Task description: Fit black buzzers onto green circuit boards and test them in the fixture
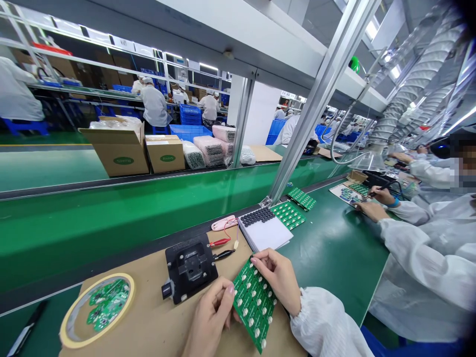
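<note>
A green circuit board panel, set with several rows of small white components, is held up above a tan cardboard mat. My left hand grips its left edge, and my right hand holds its upper edge. Left of the panel sits a black test fixture, with a red clip and a black clip beside it. A white notepad carrying dark round parts lies beyond the hands. A yellow tape roll encircles loose green boards.
Two more green panels lie on the green bench mat. A co-worker in a white sleeve holds a soldering iron at the right. A green conveyor belt runs behind the mat, with cardboard boxes beyond it.
</note>
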### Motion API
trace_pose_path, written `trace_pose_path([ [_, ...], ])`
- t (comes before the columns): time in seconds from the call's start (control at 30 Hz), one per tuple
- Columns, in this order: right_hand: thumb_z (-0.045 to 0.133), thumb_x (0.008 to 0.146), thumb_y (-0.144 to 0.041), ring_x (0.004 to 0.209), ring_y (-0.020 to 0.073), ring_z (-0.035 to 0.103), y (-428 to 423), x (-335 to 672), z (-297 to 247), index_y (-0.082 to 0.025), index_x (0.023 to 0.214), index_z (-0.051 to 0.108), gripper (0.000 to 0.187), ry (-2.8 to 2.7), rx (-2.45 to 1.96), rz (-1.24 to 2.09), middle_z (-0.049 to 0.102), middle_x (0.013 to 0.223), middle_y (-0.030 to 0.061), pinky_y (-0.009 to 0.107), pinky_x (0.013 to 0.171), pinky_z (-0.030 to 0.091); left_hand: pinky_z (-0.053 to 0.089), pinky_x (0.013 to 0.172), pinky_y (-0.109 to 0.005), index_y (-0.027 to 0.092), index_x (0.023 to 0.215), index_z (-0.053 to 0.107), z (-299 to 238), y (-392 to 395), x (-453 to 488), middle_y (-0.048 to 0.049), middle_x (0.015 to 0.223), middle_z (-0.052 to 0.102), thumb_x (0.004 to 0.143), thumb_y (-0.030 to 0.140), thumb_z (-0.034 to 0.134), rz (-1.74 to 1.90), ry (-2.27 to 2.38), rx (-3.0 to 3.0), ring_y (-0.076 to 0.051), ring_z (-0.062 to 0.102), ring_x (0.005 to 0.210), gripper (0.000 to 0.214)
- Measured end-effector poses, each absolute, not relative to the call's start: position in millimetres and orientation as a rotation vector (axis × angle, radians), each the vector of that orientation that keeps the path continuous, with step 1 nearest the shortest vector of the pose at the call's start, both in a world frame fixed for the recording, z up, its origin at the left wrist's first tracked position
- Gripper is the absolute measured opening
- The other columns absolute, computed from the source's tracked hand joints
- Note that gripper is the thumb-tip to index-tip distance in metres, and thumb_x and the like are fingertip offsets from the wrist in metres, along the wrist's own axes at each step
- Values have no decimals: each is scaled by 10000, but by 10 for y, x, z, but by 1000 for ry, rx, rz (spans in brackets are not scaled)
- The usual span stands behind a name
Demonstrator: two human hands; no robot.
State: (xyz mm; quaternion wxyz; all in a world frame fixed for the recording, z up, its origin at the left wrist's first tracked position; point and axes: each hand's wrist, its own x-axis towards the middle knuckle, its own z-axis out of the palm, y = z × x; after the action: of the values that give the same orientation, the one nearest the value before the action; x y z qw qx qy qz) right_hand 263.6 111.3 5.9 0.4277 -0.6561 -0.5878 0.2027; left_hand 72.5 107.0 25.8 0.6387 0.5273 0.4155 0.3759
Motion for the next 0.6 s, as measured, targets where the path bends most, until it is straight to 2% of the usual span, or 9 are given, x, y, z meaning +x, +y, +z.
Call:
trace_pose_path([
  [0.23,550,925,-439,558,131,510,1078,2608,108,-227,858,703,270,-1462,-1623,489,626,661,-19,243,548,385,331,510,-207,190,700,552,254,1071,718,35,511,530,832,645,548,850,955,1226,-107,416,479,474],
  [0.6,582,901,-451,546,132,506,1097,2609,77,-235,854,722,262,-1499,-1634,361,618,661,-15,248,536,398,330,523,-224,198,685,536,184,1094,712,17,520,565,807,696,537,819,967,1244,-123,431,492,513],
])
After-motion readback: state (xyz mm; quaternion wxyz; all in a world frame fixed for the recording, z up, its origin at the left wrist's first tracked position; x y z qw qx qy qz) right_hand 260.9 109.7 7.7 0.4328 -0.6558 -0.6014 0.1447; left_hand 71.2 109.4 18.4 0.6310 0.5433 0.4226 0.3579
